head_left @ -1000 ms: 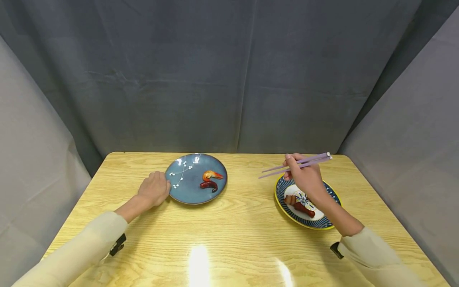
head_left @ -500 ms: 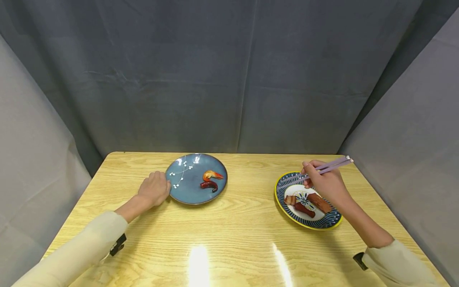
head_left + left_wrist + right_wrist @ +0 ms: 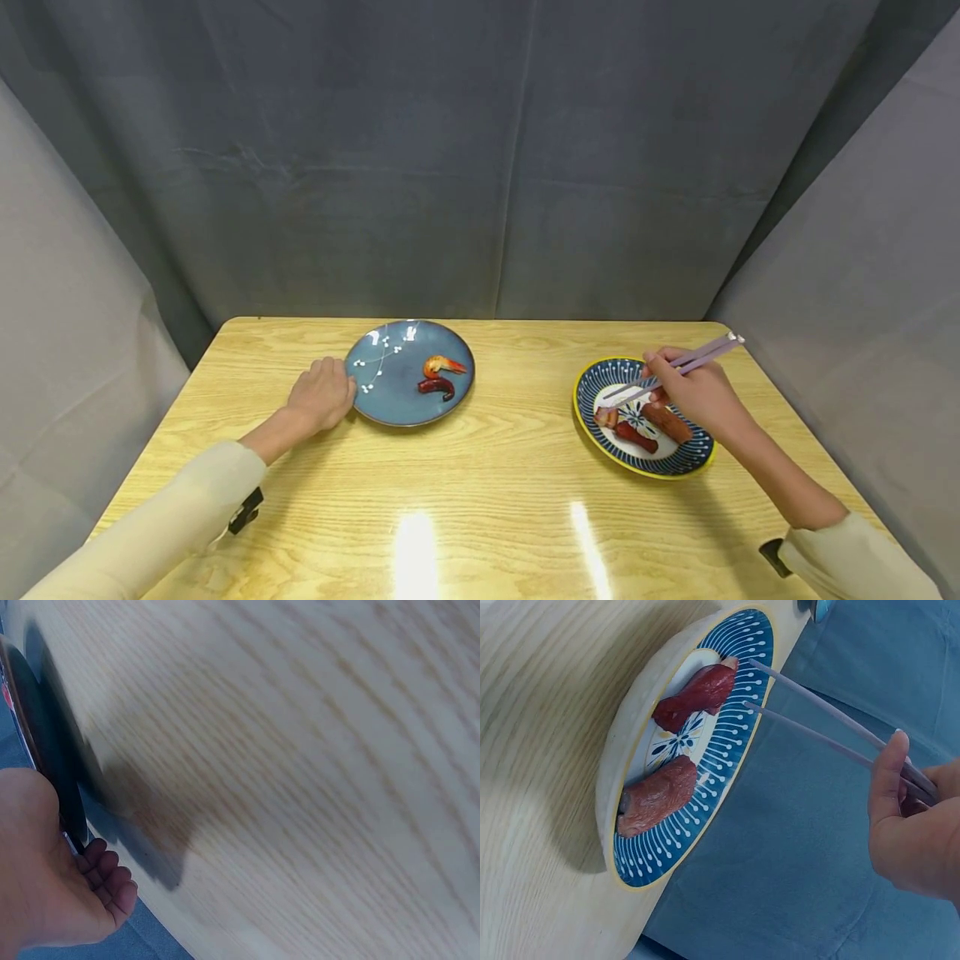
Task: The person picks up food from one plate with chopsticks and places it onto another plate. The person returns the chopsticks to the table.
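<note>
My left hand (image 3: pixel 322 393) grips the left rim of a blue plate (image 3: pixel 390 392), its fingers curled at the edge in the left wrist view. An orange shrimp (image 3: pixel 442 365) and a dark red curled piece (image 3: pixel 437 386), like a tentacle, lie on that plate. My right hand (image 3: pixel 692 390) holds a pair of lilac chopsticks (image 3: pixel 693 358), tips apart, over a patterned plate (image 3: pixel 600 379). Near the tips sits a small layered meat piece (image 3: pixel 606 417). Beside it are a reddish drumstick (image 3: pixel 636 437) and a brown meat piece (image 3: pixel 666 422). The layered piece is not visible in the right wrist view.
Both plates stand on a light wooden table (image 3: pixel 495 467), with bare wood between them. A dark grey curtain (image 3: pixel 375 183) hangs behind the far edge, and pale cloth walls (image 3: pixel 67 292) flank the sides.
My right hand has moved right and nearer, with the chopsticks' tips passing from beyond the patterned plate to the layered meat piece. The brown meat piece came into view. My left hand stays put.
</note>
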